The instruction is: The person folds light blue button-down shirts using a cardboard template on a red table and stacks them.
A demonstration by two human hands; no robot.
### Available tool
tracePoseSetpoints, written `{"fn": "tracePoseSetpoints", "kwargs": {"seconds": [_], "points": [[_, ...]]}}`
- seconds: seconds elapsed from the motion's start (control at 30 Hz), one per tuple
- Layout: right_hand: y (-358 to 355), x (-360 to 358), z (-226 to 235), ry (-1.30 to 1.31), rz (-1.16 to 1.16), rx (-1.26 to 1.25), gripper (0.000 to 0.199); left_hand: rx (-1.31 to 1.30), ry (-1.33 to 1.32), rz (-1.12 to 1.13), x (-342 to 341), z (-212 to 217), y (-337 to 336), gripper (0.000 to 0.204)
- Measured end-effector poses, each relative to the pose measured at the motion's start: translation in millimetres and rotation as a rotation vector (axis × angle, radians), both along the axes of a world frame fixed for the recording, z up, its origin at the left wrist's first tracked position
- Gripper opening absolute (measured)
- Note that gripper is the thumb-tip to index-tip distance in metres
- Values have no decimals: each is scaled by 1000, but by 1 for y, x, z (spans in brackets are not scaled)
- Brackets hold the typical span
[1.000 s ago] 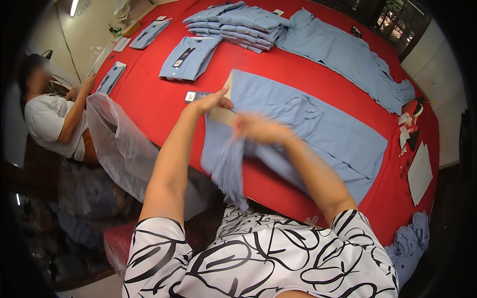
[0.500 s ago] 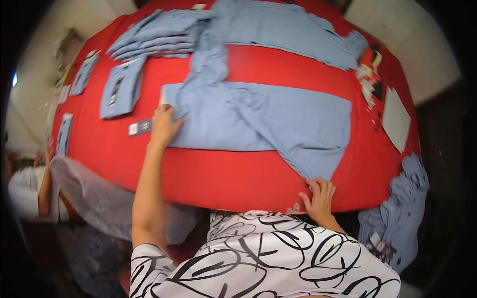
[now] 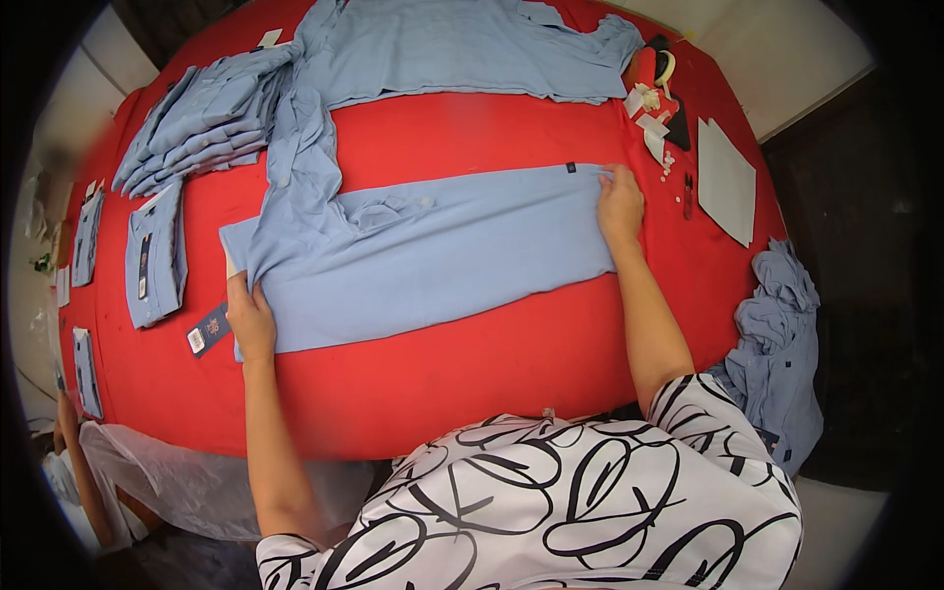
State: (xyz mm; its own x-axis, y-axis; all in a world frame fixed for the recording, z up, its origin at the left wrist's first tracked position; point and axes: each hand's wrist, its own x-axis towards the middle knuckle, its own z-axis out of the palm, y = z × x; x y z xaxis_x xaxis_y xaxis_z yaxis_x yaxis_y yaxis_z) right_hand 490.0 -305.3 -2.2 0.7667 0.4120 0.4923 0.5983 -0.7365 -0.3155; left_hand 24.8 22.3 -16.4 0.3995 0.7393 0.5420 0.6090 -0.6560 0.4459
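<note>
Far left: folded light-blue shirts laid singly along the red table edge, with a stack of folded shirts behind, seemingly sorted as finished pieces. Dark hang tag lay on the cloth just beside the left hand. Left hand pressed flat on the collar end of the light-blue shirt, fingers together, apparently pinning it down. Shirt lay folded lengthwise into a long band mid-table, one sleeve trailing up-left. Right hand at the hem end, fingers pinching the edge, likely drawing the fabric taut. Further right: white cardboard sheet, small clips and scraps, and a heap of unfolded blue shirts off the table edge.
</note>
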Motion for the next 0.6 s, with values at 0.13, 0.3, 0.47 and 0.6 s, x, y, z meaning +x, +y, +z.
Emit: {"fn": "tracePoseSetpoints", "kwargs": {"seconds": [0.13,0.3,0.47,0.6], "points": [[-18,24,-5,-57,-11,-61,22,-131,9,17,-4,1,5,22],[-26,-61,2,-48,373,-162,43,-67,6,29,-2,8,-4,27],[-61,-25,-18,-128,33,-473,52,-106,-5,31,8,10,0,28],[57,-69,52,80,253,-273,43,-94,-60,-52,5,15,3,23]]}}
